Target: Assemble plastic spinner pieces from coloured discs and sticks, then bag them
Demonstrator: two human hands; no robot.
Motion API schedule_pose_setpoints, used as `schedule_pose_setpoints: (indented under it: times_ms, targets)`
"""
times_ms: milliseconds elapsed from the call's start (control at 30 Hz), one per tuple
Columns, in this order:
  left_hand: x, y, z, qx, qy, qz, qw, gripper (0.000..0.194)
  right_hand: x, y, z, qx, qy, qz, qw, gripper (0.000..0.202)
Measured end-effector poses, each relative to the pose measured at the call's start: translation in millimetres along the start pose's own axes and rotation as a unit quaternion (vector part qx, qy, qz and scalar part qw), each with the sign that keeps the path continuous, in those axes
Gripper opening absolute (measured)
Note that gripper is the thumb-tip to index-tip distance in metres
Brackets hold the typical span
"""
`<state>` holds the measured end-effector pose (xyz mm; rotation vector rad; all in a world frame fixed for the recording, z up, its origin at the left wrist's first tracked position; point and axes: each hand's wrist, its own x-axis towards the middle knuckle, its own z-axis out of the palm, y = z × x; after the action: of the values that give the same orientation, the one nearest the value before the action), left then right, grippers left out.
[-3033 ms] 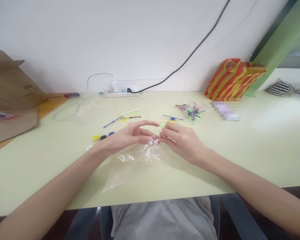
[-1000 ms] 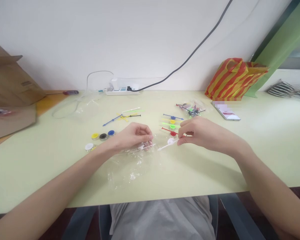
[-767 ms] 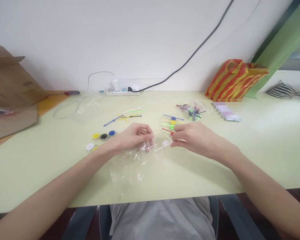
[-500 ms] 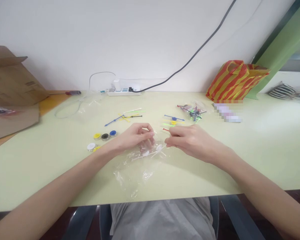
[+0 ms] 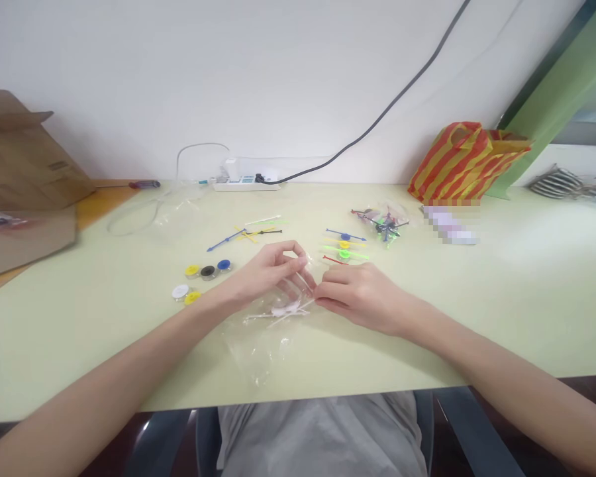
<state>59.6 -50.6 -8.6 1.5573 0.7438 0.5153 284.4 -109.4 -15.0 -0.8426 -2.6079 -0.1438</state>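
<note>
My left hand (image 5: pixel 283 268) grips the edge of a clear plastic bag (image 5: pixel 261 351) between thumb and fingers. Several white arrow-shaped pieces (image 5: pixel 285 310) show in or against the bag, below the left fingers. Beside it, my right hand (image 5: pixel 352 291) is closed at the bag's right side, its fingertips pinching the end of a white piece. Behind the right hand lie blue (image 5: pixel 346 236), yellow (image 5: pixel 344 245) and green (image 5: pixel 344 254) arrow pieces with round centres, in a column. A red arrow (image 5: pixel 334 260) is partly covered by that hand.
Coloured discs (image 5: pixel 208 271) sit left of my left hand. Loose arrows (image 5: pixel 226 240) lie behind it. A bagged bundle (image 5: pixel 387 225), a striped bag (image 5: pixel 464 162) and a pixelated packet (image 5: pixel 449 224) are at the back right. A power strip (image 5: pixel 246 186) stands by the wall; a cardboard box (image 5: pixel 24 159) is left.
My right hand has moved left and slightly down to the bag, uncovering the green arrow. The white pieces have shifted left and sit closer together. My left hand keeps its grip.
</note>
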Motion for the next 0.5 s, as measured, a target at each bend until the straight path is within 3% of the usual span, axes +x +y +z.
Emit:
schedule_pose_setpoints:
  times_ms: [233,500]
  targets:
    - [1.5,-3.3,-0.5,-0.008,-0.001,0.001,1.0,0.043,4.8,-2.3,6.2,0.165,-0.052,0.022,0.985,0.023]
    - [1.7,-6.0,-2.0,0.016,0.019,0.006,1.0,0.041,10.0,-6.7,-3.7,0.218,-0.077,0.182,0.956,0.037]
